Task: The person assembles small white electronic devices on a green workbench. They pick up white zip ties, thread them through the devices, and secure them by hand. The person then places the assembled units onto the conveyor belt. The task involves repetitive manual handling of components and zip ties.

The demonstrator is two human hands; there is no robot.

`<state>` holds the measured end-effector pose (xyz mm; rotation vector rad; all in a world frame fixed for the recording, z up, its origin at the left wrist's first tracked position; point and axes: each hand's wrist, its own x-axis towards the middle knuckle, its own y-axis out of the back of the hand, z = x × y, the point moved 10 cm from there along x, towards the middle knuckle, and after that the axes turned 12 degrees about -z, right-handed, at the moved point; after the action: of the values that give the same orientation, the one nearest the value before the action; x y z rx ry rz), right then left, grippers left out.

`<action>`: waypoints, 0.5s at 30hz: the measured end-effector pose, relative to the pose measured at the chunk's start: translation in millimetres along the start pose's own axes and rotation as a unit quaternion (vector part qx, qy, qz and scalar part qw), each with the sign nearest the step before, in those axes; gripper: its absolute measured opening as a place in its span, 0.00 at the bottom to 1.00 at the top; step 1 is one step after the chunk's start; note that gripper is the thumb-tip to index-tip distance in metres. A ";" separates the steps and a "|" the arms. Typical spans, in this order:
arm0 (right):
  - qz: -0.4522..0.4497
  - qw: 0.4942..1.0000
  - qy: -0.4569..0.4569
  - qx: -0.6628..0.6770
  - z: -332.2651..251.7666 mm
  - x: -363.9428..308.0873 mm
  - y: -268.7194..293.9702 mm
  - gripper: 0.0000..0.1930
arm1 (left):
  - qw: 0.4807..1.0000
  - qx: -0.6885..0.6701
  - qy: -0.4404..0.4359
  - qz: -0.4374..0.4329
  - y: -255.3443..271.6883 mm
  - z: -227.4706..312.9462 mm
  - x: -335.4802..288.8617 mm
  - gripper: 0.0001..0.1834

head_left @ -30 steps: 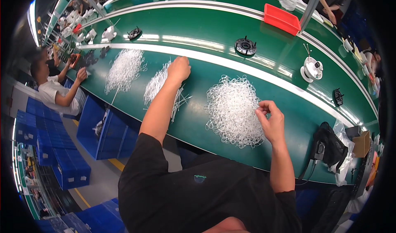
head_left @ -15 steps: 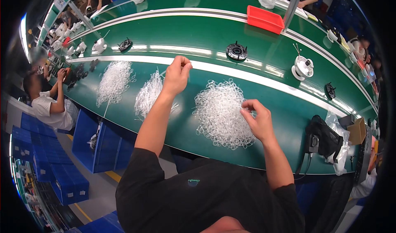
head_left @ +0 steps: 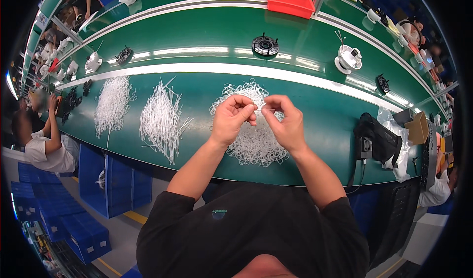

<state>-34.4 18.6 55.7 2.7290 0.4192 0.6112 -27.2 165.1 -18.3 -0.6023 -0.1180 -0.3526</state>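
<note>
My left hand (head_left: 233,119) and my right hand (head_left: 285,124) are held close together over a heap of clear-white loops (head_left: 256,147). Thumb and forefinger are pinched on each hand, fingertips nearly meeting. Between them is something thin and pale, too small to make out. To the left of my left hand lies a pile of thin white straight sticks (head_left: 162,123). Farther left, another heap of whitish looped pieces (head_left: 113,103) spreads over the green table, with a cluster of small black parts (head_left: 72,100) beyond it.
Past a white strip, a green conveyor carries a black round part (head_left: 265,45), a white cup-shaped housing (head_left: 348,59) and a smaller black part (head_left: 383,83). A red tray (head_left: 290,3) stands behind. A black bag (head_left: 379,135) lies right; a co-worker (head_left: 49,145) sits left.
My left hand has come right and nearer, from beyond the stick pile to beside my right hand. My right hand has shifted slightly left and up. The whole view has shifted.
</note>
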 end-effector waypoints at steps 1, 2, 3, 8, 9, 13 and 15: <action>0.019 0.999 -0.007 0.032 0.0 0.9 1.0 0.11 | 1.000 0.019 0.005 0.003 -0.5 -2.2 -2.3 0.07; 0.038 0.997 -0.013 0.063 0.4 1.6 2.6 0.11 | 0.999 0.039 0.010 0.006 -2.7 -3.3 -3.8 0.07; 0.045 0.996 -0.027 0.067 1.5 1.8 2.1 0.10 | 0.998 0.059 0.014 0.009 -4.3 -4.3 -5.5 0.07; 0.018 1.000 -0.001 -0.006 -4.2 1.6 -7.3 0.05 | 0.998 0.052 0.004 0.029 -2.2 -2.4 -8.8 0.07; 0.008 1.000 0.007 -0.025 -7.0 1.6 -8.7 0.04 | 0.998 0.045 -0.005 0.037 -0.1 -0.5 -8.9 0.07; -0.016 0.998 0.023 -0.061 -10.7 1.0 -13.6 0.04 | 0.998 0.030 -0.022 0.045 3.4 4.8 -8.4 0.07; -0.021 0.997 0.025 -0.067 -12.0 1.3 -14.2 0.04 | 0.998 0.032 -0.022 0.042 4.1 3.6 -8.8 0.07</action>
<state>-41.8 34.8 61.4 2.5766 0.4312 0.6717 -34.0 172.9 -19.4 -0.5494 -0.1452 -0.2531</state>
